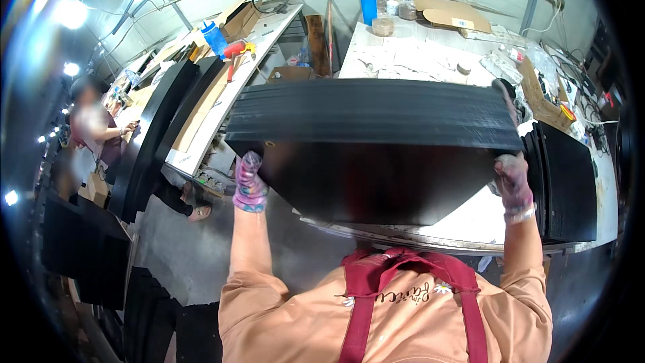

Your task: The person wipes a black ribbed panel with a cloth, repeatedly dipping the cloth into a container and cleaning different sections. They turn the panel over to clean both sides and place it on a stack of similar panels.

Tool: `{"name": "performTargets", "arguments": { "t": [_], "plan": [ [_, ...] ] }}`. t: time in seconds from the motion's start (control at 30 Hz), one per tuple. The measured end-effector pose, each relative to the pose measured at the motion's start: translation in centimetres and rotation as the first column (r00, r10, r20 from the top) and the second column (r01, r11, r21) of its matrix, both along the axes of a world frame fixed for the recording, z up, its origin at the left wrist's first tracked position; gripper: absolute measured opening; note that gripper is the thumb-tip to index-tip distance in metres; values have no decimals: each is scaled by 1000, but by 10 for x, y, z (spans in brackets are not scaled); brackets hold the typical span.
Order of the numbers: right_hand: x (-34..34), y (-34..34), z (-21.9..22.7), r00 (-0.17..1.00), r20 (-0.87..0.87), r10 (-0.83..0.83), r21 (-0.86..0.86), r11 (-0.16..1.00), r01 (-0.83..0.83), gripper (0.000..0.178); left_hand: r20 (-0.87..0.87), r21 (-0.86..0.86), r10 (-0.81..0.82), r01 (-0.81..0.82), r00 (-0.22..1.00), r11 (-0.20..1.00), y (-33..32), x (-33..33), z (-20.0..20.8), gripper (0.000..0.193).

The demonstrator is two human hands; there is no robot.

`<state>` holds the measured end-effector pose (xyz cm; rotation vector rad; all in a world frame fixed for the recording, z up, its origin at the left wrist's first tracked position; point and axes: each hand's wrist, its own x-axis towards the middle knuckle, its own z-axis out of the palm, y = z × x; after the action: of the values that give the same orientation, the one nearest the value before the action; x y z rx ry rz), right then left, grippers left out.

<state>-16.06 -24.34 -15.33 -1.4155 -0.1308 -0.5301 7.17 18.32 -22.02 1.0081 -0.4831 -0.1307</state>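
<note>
A thick stack of glossy black panels (376, 117) is held up in front of me, its layered edges facing up. The broad smooth face of the nearest panel is turned toward me. My left hand (249, 183), in a patterned pink and purple glove, is closed on the stack's left end. At the right end, my right hand (514, 185), gloved alike, grips the other side. Both sets of fingers are partly hidden by the panels. Beneath the stack lies the white worktable (463, 215); I cannot tell whether the stack touches it.
More black panels (568, 185) stand upright at the right. A blue cup (367, 4), jars (406, 10) and cardboard (453, 13) are along the back. On the left bench (222, 84) lies a red and yellow tool (235, 50). A co-worker (101, 124) is at the far left beside other panels (151, 138).
</note>
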Motion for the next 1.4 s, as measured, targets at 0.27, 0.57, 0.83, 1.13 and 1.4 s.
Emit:
{"name": "performTargets", "arguments": {
  "t": [0.27,0.57,0.83,1.13,1.4],
  "plan": [
    [-106,-115,-109,889,-27,-458,-43,889,457,38,-97,145,-136,149,986,978,-44,-37,-3,47],
    [-116,-111,-81,903,-156,-401,-109,915,388,49,-98,213,-90,109,991,971,-90,-38,1,50],
    [-33,-198,-109,729,-269,-629,-305,774,555,67,183,187,-290,257,939,948,-59,-25,21,59],
    [-11,-190,-186,520,-355,-777,-665,601,444,39,-5,84,-139,139,990,987,-59,-13,24,73],
    [-68,-109,139,919,262,-294,-242,902,357,40,12,87,-34,33,999,996,-82,-38,17,78]
  ]
}}
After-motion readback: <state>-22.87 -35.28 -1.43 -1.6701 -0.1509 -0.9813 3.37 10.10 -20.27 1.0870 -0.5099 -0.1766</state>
